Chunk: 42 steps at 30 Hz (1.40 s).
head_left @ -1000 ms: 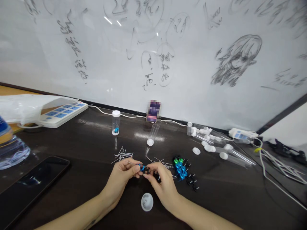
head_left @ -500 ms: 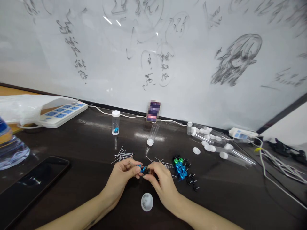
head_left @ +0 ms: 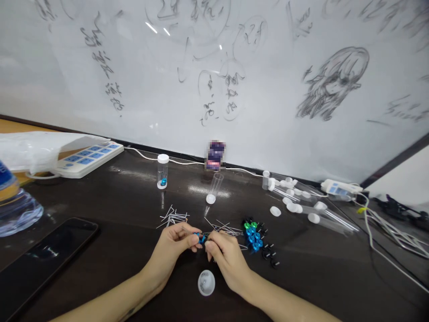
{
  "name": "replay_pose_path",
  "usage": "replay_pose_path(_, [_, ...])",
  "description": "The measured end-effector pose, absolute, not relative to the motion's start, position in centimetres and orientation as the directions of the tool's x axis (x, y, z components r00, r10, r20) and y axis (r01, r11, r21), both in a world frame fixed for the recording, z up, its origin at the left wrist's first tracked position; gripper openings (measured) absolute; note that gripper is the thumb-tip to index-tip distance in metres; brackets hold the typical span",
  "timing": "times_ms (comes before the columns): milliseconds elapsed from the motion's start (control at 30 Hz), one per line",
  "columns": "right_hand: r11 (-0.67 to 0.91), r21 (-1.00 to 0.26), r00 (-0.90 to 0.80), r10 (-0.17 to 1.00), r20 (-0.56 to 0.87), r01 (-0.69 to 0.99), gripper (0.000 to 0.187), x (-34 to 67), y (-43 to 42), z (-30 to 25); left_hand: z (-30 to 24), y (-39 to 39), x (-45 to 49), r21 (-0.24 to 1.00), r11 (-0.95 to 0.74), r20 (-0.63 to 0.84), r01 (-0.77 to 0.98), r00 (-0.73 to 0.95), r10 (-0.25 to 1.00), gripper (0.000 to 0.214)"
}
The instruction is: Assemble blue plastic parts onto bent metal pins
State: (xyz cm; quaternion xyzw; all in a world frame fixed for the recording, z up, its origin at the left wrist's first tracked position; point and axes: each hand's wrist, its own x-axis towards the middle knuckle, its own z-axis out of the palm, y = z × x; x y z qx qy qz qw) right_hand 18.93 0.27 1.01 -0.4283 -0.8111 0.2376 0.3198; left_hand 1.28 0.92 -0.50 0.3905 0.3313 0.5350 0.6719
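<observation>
The left hand (head_left: 176,243) and the right hand (head_left: 231,257) are both bare. The left forearm (head_left: 115,295) and the right forearm (head_left: 279,297) are bare too. Both arms are slim and smooth, thin at the wrists and a bit wider farther up. The left forearm has a small dark mark (head_left: 130,311), too blurry to make out.

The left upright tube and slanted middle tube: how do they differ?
The left tube stands upright; the middle tube slants, apparently lying down. The left tube is white at both ends; the middle tube, only its near end. A blue piece shows in the left tube, none in the middle tube. Both are see-through.
</observation>
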Motion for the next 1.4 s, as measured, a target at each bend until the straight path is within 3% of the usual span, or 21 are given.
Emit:
replay_pose_path(167, [0.521,-0.640,-0.440,0.846,0.301,0.565,0.043,18.87,0.39,0.91,-0.36,0.80,1.23,0.884,0.129,-0.038,-0.450,0.205,0.978,0.010])
replay_pose_path(400, [0.541,-0.599,-0.407,0.840,0.358,0.590,0.020,19.02,0.04,1.00,-0.30,0.91,1.30,0.880,0.119,-0.023,-0.461,0.208,0.978,0.009])
replay_pose_path(600, [0.550,-0.660,-0.440,0.828,0.348,0.512,0.048,19.07,0.34,0.52,-0.45,0.85,1.31,0.891,0.104,-0.010,-0.443,0.208,0.978,0.009])
replay_pose_path(733, [0.523,-0.679,-0.411,0.846,0.340,0.515,0.054,19.12,0.45,0.34,-0.39,0.83,1.33,0.886,0.114,-0.022,-0.449,0.205,0.978,0.009])
replay_pose_path(1000, [0.473,-0.728,-0.322,0.879,0.352,0.497,0.016,18.86,0.15,0.92,-0.15,0.89,1.29,0.859,0.121,-0.032,-0.498,0.182,0.983,0.010])
replay_pose_path(1233, [0.492,-0.705,-0.395,0.863,0.316,0.510,0.045,18.96,0.20,1.13,-0.40,0.77,1.32,0.889,0.124,-0.038,-0.440,0.200,0.979,0.009])
replay_pose_path(1400, [0.491,-0.700,-0.361,0.868,0.342,0.518,0.023,18.98,0.24,0.65,-0.39,0.81,1.26,0.885,0.111,-0.030,-0.451,0.184,0.983,0.008])
